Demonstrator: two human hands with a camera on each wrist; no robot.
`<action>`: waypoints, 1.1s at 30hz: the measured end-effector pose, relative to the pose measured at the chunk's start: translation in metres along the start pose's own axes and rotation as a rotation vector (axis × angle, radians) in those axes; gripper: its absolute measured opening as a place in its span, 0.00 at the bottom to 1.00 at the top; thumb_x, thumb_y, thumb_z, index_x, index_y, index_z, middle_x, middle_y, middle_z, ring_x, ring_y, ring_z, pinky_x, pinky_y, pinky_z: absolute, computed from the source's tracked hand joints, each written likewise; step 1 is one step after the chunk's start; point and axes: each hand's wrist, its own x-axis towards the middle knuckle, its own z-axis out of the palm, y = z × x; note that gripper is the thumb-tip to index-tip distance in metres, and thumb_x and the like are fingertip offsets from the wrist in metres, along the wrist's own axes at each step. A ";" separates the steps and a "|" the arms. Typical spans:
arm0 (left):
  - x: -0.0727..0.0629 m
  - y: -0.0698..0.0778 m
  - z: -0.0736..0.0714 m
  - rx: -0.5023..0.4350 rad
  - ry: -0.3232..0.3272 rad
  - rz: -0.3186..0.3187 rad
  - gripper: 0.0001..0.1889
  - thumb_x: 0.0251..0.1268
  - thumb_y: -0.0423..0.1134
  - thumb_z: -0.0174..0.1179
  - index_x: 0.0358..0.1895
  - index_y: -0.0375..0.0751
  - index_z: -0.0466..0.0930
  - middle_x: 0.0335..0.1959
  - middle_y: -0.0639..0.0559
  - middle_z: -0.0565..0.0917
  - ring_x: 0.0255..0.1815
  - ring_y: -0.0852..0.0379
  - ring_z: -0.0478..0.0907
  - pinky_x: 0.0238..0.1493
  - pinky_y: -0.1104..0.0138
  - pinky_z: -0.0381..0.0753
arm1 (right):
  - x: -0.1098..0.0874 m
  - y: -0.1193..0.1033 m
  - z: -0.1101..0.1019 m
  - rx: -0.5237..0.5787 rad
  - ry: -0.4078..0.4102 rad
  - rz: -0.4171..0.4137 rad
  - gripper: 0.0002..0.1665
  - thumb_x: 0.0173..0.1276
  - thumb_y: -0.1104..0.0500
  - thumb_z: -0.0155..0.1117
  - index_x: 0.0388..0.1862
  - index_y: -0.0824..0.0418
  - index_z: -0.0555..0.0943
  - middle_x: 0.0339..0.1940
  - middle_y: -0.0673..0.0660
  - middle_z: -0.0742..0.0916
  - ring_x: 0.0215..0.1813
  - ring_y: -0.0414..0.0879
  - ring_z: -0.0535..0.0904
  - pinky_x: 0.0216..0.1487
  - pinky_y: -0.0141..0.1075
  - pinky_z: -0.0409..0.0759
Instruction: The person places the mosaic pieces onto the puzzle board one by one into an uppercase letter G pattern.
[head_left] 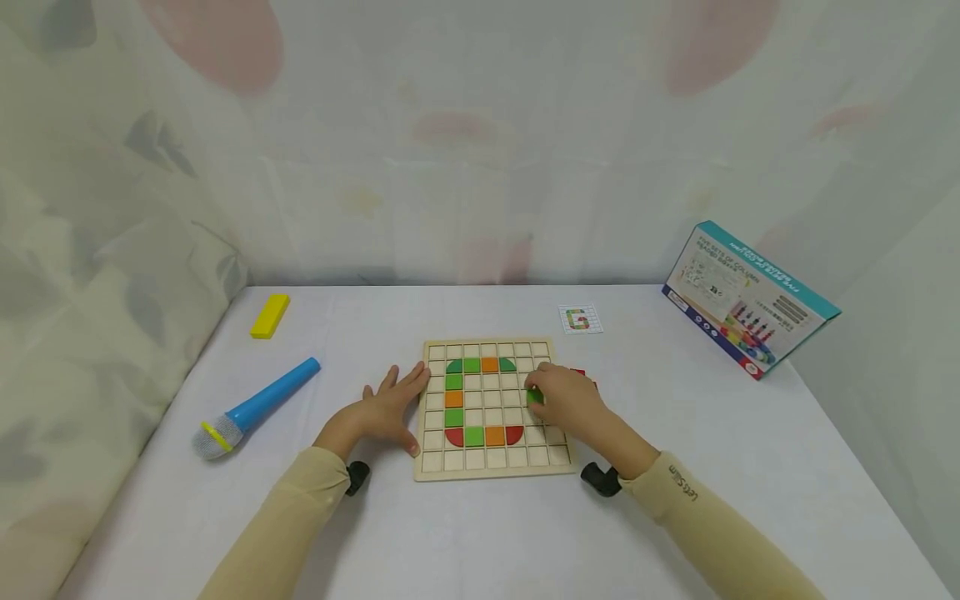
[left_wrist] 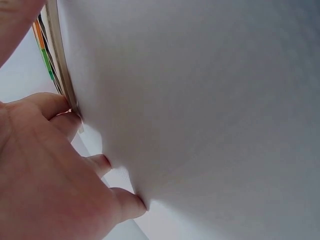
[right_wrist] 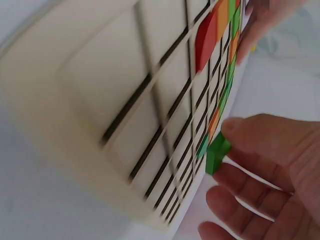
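Note:
A square wooden grid board lies on the white table, with green, orange and red tiles set in it in a C shape. Rounded dark green tiles mark the upper corners, rounded red ones the lower. My right hand pinches a green square tile between thumb and fingertip, over the right part of the grid. Spread wide, my left hand rests at the board's left edge, thumb near the lower corner; the left wrist view shows its fingertips against the side and on the tabletop.
Behind the board lies a small card printed with a coloured G. Red pieces peek out past my right hand. To the left are a blue toy microphone and a yellow block; a printed box leans at the back right.

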 end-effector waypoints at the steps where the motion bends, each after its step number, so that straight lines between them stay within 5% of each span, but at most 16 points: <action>1: 0.001 -0.001 0.001 0.002 -0.001 0.002 0.67 0.25 0.46 0.78 0.74 0.49 0.42 0.75 0.52 0.38 0.72 0.39 0.26 0.58 0.31 0.31 | 0.001 -0.004 0.001 0.000 -0.014 -0.022 0.11 0.54 0.58 0.68 0.38 0.56 0.82 0.32 0.47 0.79 0.28 0.38 0.71 0.25 0.29 0.71; 7: 0.003 -0.001 0.000 0.002 -0.001 0.016 0.66 0.26 0.46 0.78 0.74 0.49 0.42 0.75 0.52 0.37 0.72 0.39 0.26 0.58 0.31 0.30 | 0.009 -0.017 0.011 -0.014 -0.085 -0.075 0.14 0.55 0.53 0.70 0.41 0.54 0.82 0.33 0.45 0.79 0.32 0.39 0.72 0.31 0.30 0.73; 33: 0.000 0.000 0.000 -0.016 0.001 0.007 0.66 0.25 0.46 0.79 0.74 0.48 0.43 0.75 0.51 0.38 0.72 0.38 0.27 0.58 0.30 0.31 | 0.008 -0.025 0.016 0.049 -0.166 -0.037 0.12 0.59 0.55 0.67 0.43 0.54 0.84 0.35 0.46 0.80 0.34 0.38 0.73 0.36 0.32 0.75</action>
